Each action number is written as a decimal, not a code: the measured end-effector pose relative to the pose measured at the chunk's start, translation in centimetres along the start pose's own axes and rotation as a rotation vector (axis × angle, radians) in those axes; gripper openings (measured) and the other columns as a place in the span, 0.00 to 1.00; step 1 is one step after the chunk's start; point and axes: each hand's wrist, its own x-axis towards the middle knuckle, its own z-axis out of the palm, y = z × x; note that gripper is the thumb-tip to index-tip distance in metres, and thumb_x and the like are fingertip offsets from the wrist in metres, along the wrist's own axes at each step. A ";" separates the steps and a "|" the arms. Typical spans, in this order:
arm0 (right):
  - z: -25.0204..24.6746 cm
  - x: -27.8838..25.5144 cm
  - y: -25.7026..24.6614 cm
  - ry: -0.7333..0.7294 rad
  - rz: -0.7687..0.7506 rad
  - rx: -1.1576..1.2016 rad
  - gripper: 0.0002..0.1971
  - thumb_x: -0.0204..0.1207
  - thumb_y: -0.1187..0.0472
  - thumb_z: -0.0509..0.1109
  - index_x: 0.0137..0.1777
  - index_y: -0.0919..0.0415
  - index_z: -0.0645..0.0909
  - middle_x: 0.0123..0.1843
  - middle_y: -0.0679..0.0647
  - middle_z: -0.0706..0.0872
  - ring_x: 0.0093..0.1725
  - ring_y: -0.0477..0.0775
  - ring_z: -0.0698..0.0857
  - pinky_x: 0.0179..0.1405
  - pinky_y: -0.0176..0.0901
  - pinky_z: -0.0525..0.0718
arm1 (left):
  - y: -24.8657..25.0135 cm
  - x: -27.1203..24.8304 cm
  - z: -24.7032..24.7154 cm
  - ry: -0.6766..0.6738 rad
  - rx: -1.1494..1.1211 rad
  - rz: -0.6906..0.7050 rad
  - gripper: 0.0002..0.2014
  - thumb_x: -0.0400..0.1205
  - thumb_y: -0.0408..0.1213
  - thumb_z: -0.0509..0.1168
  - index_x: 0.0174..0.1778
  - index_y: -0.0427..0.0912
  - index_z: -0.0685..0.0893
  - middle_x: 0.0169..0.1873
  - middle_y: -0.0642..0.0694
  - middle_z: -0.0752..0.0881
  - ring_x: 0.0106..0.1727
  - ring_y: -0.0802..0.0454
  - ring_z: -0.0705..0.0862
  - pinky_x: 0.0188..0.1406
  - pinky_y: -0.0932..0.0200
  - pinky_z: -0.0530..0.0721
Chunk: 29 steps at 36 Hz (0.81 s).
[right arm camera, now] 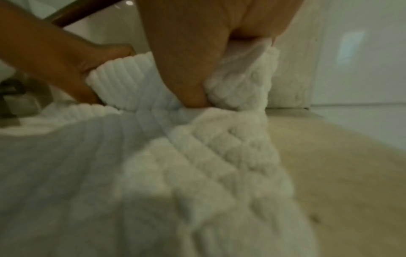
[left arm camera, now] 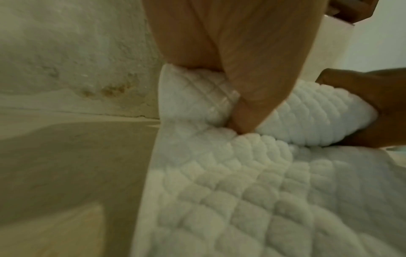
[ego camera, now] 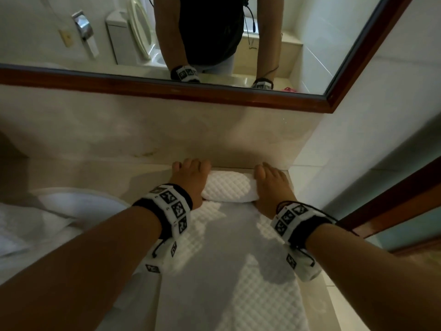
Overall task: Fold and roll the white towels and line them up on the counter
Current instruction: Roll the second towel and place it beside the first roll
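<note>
A white quilted towel lies folded in a long strip on the beige counter, running from the front edge toward the back wall. Its far end is rolled into a thick roll near the wall. My left hand grips the roll's left end, fingers curled over the top and thumb tucked under. My right hand grips the right end the same way. The flat part of the towel spreads toward the wrist cameras.
More white towels lie in a loose heap on the counter at the left. A wood-framed mirror hangs above the backsplash. A white tiled wall closes the right side, with a wooden door frame beside it.
</note>
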 end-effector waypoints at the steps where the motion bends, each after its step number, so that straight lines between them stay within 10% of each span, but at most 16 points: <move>1: 0.2 -0.4 0.3 -0.006 -0.040 -0.027 0.37 0.69 0.55 0.72 0.75 0.63 0.60 0.82 0.59 0.59 0.82 0.59 0.56 0.81 0.54 0.56 | 0.0 -0.2 0.3 -0.035 -0.013 -0.003 0.33 0.73 0.45 0.68 0.71 0.44 0.61 0.73 0.42 0.65 0.75 0.43 0.64 0.74 0.42 0.62; 4: 0.0 -2.0 1.3 -0.102 -0.147 -0.058 0.35 0.70 0.52 0.70 0.74 0.62 0.60 0.85 0.56 0.38 0.84 0.57 0.38 0.84 0.56 0.45 | 0.0 -1.3 -0.4 -0.207 -0.168 -0.034 0.33 0.78 0.54 0.59 0.75 0.43 0.58 0.81 0.43 0.54 0.83 0.45 0.49 0.81 0.35 0.46; 7: -0.8 -3.8 2.1 -0.245 -0.210 -0.005 0.32 0.76 0.49 0.64 0.75 0.61 0.58 0.84 0.54 0.34 0.83 0.53 0.33 0.84 0.52 0.39 | 0.1 -2.1 -1.9 -0.276 -0.286 -0.004 0.14 0.83 0.47 0.52 0.59 0.42 0.68 0.55 0.45 0.77 0.65 0.45 0.74 0.79 0.37 0.54; 10: -2.3 -4.5 2.2 -0.347 -0.218 0.099 0.27 0.83 0.56 0.56 0.79 0.63 0.56 0.85 0.53 0.42 0.84 0.51 0.42 0.84 0.46 0.43 | -0.7 -2.0 -2.8 -0.251 -0.318 0.039 0.13 0.80 0.49 0.62 0.51 0.48 0.67 0.46 0.52 0.77 0.50 0.49 0.77 0.65 0.49 0.71; 14: -4.3 -3.3 2.5 -0.313 -0.174 0.187 0.29 0.73 0.58 0.72 0.72 0.58 0.66 0.69 0.53 0.72 0.71 0.57 0.72 0.69 0.44 0.71 | -1.2 -1.6 -3.4 -0.413 -0.436 -0.012 0.46 0.66 0.54 0.76 0.77 0.50 0.60 0.59 0.53 0.80 0.61 0.51 0.80 0.67 0.53 0.79; 21: -3.7 -0.7 -0.4 -0.591 -0.165 -0.372 0.44 0.55 0.37 0.80 0.71 0.51 0.70 0.64 0.54 0.71 0.67 0.58 0.71 0.64 0.51 0.77 | -0.2 -2.1 -2.9 -0.645 -0.300 0.046 0.37 0.64 0.56 0.77 0.68 0.57 0.71 0.56 0.57 0.74 0.57 0.53 0.75 0.62 0.52 0.76; 24: -2.8 -0.7 -0.2 -0.556 -0.139 -0.207 0.39 0.54 0.44 0.83 0.65 0.54 0.72 0.58 0.53 0.79 0.62 0.57 0.80 0.58 0.49 0.82 | 0.1 -1.8 -2.2 -0.600 -0.341 0.040 0.33 0.62 0.52 0.79 0.59 0.54 0.70 0.54 0.52 0.79 0.54 0.49 0.79 0.55 0.51 0.81; 29: -1.9 -0.6 1.3 -0.120 -0.104 -0.036 0.37 0.61 0.47 0.80 0.67 0.58 0.68 0.62 0.57 0.82 0.62 0.60 0.81 0.55 0.45 0.77 | 0.6 -0.9 -1.1 -0.248 -0.292 0.007 0.43 0.65 0.52 0.77 0.72 0.46 0.62 0.59 0.44 0.80 0.56 0.44 0.81 0.47 0.55 0.78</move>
